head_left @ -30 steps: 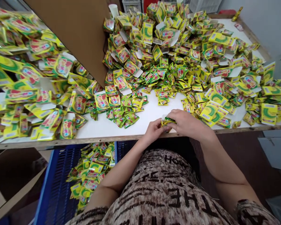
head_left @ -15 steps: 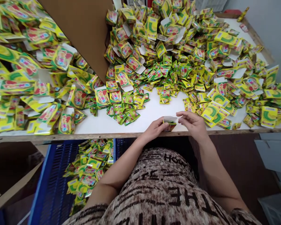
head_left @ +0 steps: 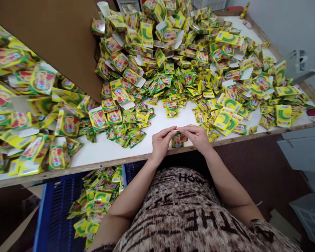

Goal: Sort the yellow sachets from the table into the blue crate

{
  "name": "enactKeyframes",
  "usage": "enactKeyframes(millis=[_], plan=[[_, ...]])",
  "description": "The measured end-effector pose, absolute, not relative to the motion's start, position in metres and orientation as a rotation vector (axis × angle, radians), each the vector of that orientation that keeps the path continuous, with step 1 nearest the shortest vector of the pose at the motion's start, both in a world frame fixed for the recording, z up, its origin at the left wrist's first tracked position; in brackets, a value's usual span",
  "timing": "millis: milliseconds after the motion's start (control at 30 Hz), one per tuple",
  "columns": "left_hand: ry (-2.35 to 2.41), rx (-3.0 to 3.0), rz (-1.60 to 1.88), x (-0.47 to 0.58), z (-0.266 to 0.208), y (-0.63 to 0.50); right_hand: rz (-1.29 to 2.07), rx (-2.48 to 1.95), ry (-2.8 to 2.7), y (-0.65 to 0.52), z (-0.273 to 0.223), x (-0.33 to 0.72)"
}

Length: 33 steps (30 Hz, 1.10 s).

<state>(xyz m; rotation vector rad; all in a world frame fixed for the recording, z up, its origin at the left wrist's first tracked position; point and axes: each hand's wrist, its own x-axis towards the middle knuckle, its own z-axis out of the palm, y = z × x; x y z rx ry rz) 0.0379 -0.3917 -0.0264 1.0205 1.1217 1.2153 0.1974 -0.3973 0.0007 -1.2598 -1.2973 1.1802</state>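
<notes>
Yellow, green and red printing covers the small carton (head_left: pixel 177 140), which is located at the front edge of the white counter (head_left: pixel 161 120). Whether its base rests on the counter cannot be determined. The left hand (head_left: pixel 161 142) grasps the carton from the left side, with fingertips at the white top flap. The right hand (head_left: pixel 197 137) grasps it from the right side, with its fingertips meeting those of the left hand at the same flap.

A cluster of green sachets (head_left: pixel 127 131) lies near the front edge, to the left of the left hand. A group of yellow cartons (head_left: pixel 224 118) lies to the right of the right hand. A heap of cartons (head_left: pixel 170 35) extends toward the rear edge, with loose sachets (head_left: pixel 183 78) at its foot. A brown cardboard panel (head_left: pixel 55 42) stands between this heap and a 2nd carton heap (head_left: pixel 40 82) at the left end. Below the front edge, 1 blue plastic crate (head_left: pixel 54 213) contains yellow-green packets (head_left: pixel 102 196).
</notes>
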Motion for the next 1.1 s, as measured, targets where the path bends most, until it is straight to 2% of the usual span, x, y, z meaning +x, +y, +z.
enactKeyframes(millis=[167, 333, 700, 867, 1033, 1100], plan=[[1.088, 1.095, 1.197, 0.038, -0.027, -0.389, 1.160, -1.330, -1.180, -0.395, -0.010, 0.196], [1.060, 1.378, 1.220, 0.031, -0.026, -0.384, 1.065, -1.274, -1.285, -0.401, -0.012, 0.199], [0.943, 1.763, 1.200, 0.012, -0.032, -0.392, 0.629, -1.231, -1.599, -0.415, -0.021, 0.203], [0.972, 1.675, 1.066, 0.026, -0.038, -0.394, 0.890, -1.308, -1.550, -0.379, -0.018, 0.209], [1.061, 1.238, 1.191, -0.004, -0.025, -0.401, 0.643, -1.784, -1.356, -0.274, -0.033, 0.177], [1.071, 1.115, 1.026, -0.050, -0.015, -0.414, 0.640, -1.857, -1.331, -0.247, -0.041, 0.168]])
